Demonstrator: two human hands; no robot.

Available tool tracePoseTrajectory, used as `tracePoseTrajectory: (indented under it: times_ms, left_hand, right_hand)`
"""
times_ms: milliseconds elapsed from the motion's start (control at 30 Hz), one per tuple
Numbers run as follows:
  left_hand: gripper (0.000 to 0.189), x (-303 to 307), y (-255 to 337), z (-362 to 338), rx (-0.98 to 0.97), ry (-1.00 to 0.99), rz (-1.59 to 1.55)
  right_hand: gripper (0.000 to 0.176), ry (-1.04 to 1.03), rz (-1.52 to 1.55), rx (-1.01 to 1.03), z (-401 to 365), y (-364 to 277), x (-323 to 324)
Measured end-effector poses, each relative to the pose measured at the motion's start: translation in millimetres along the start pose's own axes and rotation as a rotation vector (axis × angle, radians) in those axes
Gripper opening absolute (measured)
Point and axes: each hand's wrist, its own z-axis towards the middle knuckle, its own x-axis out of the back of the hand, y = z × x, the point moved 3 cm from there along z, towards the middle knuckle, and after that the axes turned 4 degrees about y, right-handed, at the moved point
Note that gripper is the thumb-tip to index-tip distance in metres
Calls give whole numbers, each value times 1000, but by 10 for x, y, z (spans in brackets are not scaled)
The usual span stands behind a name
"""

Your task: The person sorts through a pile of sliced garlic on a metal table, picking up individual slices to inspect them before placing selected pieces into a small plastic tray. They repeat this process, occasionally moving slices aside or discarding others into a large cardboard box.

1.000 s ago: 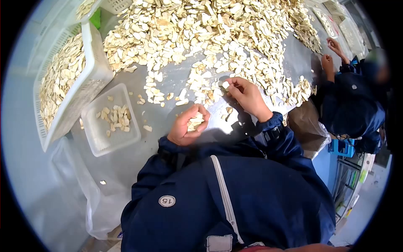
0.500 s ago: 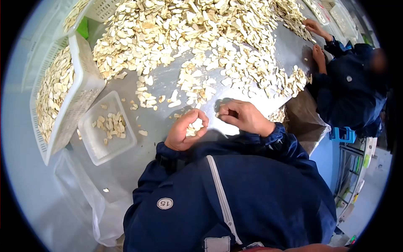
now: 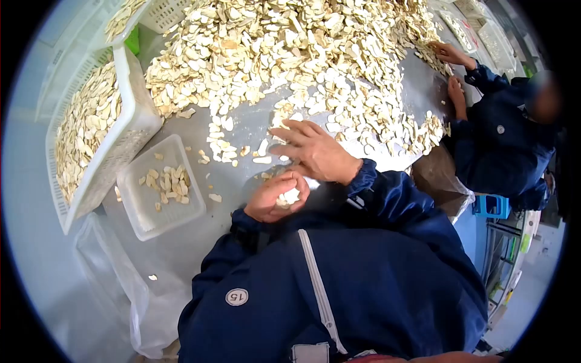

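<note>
My left hand (image 3: 269, 198) is closed around a small bunch of pale dried slices (image 3: 289, 197), close to the front of my jacket. Just above it, my right hand (image 3: 321, 152) reaches over with its fingers stretched out, palm down, above the near edge of the loose slices. I see nothing held in it, though its palm is hidden. Ahead of both hands spreads a large heap of cream-coloured dried slices (image 3: 266, 42), thinning to scattered pieces on the grey table (image 3: 242, 124).
A shallow white tray (image 3: 196, 212) with some slices lies to the left. Behind it leans a white basket (image 3: 142, 112) full of slices. Clear plastic (image 3: 142, 308) hangs at the lower left. At right, a co-worker's hands (image 3: 454, 57) touch the heap, near a brown sack (image 3: 445, 175).
My right hand has moved left and forward, and its fingers have gone from pinched to spread. The left hand has shifted slightly right and nearer my body, keeping its slices.
</note>
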Motion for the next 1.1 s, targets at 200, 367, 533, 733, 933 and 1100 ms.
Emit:
tracePoseTrajectory:
  times_ms: [200, 367, 533, 733, 933, 1100]
  left_hand:
    - [28, 109, 20, 66, -17, -98, -89]
    - [25, 64, 44, 127, -29, -48, -136]
    - [23, 119, 49, 102, -37, -55, -169]
    - [23, 114, 45, 109, -22, -39, -192]
    - [23, 117, 39, 123, -16, -54, -209]
    - [22, 96, 54, 115, -31, -43, -186]
  right_hand:
    - [23, 5, -114, -321, -400, 694, 434]
    - [18, 16, -295, -630, -144, 1224, 606]
    - [26, -43, -280, -362, 34, 1297, 319]
    - [29, -33, -181, -507, -323, 886, 658]
    - [26, -18, -159, -432, -664, 733, 625]
    - [21, 25, -29, -510, -189, 565, 375]
